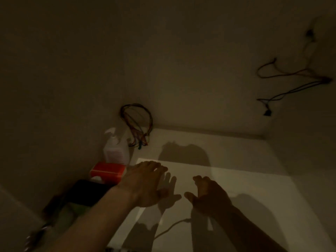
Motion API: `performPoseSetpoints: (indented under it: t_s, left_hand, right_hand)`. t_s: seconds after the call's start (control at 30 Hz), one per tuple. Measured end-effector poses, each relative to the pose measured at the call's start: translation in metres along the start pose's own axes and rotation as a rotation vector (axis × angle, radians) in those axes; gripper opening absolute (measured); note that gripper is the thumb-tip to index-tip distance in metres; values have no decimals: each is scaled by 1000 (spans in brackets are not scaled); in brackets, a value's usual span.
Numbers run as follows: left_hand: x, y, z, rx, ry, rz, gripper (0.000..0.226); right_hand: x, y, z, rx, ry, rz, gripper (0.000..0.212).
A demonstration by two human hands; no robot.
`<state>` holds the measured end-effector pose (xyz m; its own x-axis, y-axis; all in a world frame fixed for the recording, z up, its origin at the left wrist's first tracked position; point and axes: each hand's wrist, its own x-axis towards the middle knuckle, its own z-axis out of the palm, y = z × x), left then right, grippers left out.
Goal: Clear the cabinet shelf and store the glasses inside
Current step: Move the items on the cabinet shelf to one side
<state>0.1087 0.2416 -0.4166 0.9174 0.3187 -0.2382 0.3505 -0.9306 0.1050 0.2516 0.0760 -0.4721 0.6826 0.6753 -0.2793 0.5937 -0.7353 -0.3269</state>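
I look into a dim white cabinet. Its shelf (227, 160) stretches out below my hands. My left hand (145, 182) hovers over the shelf's left part, fingers spread, holding nothing. My right hand (207, 193) hovers beside it to the right, fingers loosely curled and apart, also holding nothing. Both hands cast shadows on the shelf. No glasses are in view.
Against the left wall stand a clear pump bottle (116, 146), a red box (108, 170) and a black flat object (85, 193). A coil of coloured wires (138, 122) hangs in the back left corner. More cables (291, 77) hang on the right wall. A thin cord (172, 228) lies on the shelf.
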Motion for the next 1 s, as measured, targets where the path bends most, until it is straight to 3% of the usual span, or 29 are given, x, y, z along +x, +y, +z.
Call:
performPoseSetpoints:
  t_s: [0.2, 0.6, 1.0]
  left_hand:
    - [45, 59, 4, 25, -52, -8, 80]
    - [41, 101, -19, -44, -72, -79, 74]
    - [9, 103, -10, -36, -180, -109, 75]
  right_hand:
    - [-25, 22, -43, -78, 92, 45, 71]
    - [-50, 18, -91, -111, 122, 56, 64]
    - [-78, 10, -97, -153, -81, 83, 61]
